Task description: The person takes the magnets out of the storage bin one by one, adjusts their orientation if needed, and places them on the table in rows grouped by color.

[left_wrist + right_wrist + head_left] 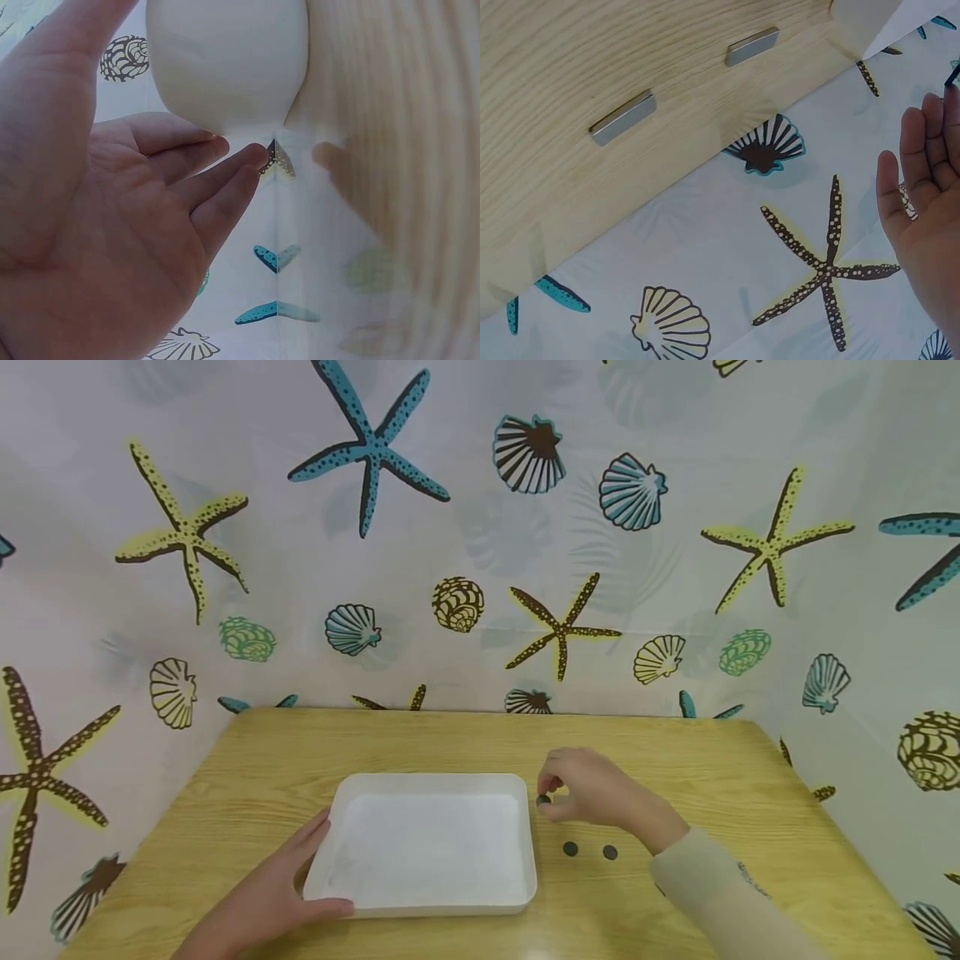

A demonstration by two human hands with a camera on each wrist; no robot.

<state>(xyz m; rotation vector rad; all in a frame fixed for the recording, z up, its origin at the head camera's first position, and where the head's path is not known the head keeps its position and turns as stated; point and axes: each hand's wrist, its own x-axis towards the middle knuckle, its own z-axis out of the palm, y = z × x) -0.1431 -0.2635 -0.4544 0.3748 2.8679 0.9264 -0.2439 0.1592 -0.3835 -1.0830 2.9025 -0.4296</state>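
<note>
A shallow white tray (427, 852) lies on the wooden table. My left hand (281, 889) holds it at its near left corner, the thumb along the front wall and the fingers against the left side. In the left wrist view, the fingers (214, 180) of that hand reach the tray's end (232, 67). Just right of the tray, my right hand (592, 789) pinches a small dark disc (543, 799) between thumb and fingertips. Only a dark sliver of this disc (953, 76) shows in the right wrist view, above the fingertips.
Two more dark discs, a left one (571, 849) and a right one (610, 852), lie flat on the table (675, 752) right of the tray. Their silvery edges show in the right wrist view. A cloth (465, 535) printed with starfish and shells hangs behind and beside the table.
</note>
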